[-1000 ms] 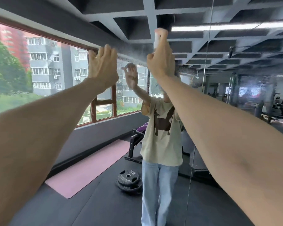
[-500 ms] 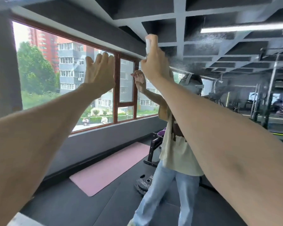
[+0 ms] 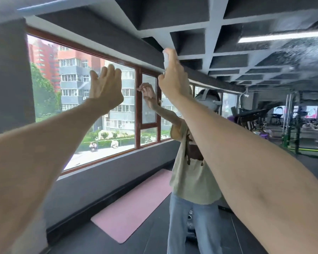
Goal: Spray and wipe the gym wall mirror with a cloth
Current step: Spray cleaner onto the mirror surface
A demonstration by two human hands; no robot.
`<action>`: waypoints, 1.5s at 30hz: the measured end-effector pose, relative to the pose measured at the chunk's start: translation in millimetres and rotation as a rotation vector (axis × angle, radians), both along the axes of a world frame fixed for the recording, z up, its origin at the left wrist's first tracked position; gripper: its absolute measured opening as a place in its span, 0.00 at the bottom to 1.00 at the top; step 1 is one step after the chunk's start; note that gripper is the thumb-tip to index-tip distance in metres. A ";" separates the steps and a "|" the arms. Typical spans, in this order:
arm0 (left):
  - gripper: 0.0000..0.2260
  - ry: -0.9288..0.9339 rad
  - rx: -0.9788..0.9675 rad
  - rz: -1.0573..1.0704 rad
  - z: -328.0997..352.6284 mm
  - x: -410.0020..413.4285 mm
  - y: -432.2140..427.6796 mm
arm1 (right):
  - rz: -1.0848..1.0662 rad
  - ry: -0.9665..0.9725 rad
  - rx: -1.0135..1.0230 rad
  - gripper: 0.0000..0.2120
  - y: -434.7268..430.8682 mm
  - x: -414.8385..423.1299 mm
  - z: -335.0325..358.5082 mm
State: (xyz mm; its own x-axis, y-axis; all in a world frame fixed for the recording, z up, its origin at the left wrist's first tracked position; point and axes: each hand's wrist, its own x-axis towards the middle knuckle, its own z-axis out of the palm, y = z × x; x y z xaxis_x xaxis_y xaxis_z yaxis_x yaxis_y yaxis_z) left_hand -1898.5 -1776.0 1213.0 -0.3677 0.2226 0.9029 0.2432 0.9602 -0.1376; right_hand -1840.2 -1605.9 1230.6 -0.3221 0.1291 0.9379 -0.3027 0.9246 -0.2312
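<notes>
A gym's wall mirror, beaded with spray high on its right side, reflects a person standing near a pink mat on the dark floor. The right grip clasps a white bottle held high before the glass. The left grip is raised beside it, fingers loose and open.

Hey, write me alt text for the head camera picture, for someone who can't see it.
A person's right hand holds a white spray bottle up toward a gym mirror, misted with droplets at upper right. The left hand is raised beside it, open and empty. The person's reflection faces them.
</notes>
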 end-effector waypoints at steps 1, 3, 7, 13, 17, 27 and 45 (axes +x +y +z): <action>0.19 -0.003 -0.001 0.002 2.1 -6.2 -8.5 | -0.003 0.004 -0.004 0.23 -9.0 -6.5 2.5; 0.19 -0.001 -0.003 -0.004 4.3 -18.4 -23.5 | -0.007 0.018 0.003 0.22 -25.2 -18.6 7.8; 0.17 0.028 0.019 -0.019 5.9 -37.3 -46.8 | 0.022 0.067 0.016 0.18 -53.5 -35.5 17.4; 0.18 -0.004 0.063 -0.018 1.0 -51.3 -72.8 | 0.048 0.020 0.034 0.23 -88.6 -44.5 19.8; 0.19 -0.034 0.084 0.031 -7.9 -62.2 -105.7 | 0.023 0.008 0.091 0.25 -115.9 -59.4 14.7; 0.17 -0.046 0.059 0.059 -22.8 -122.9 -205.2 | 0.041 -0.077 0.178 0.24 -224.4 -143.2 -6.5; 0.16 -0.062 0.009 0.046 -15.0 -266.1 -492.2 | -0.003 -0.081 -0.025 0.23 -489.7 -295.8 -6.3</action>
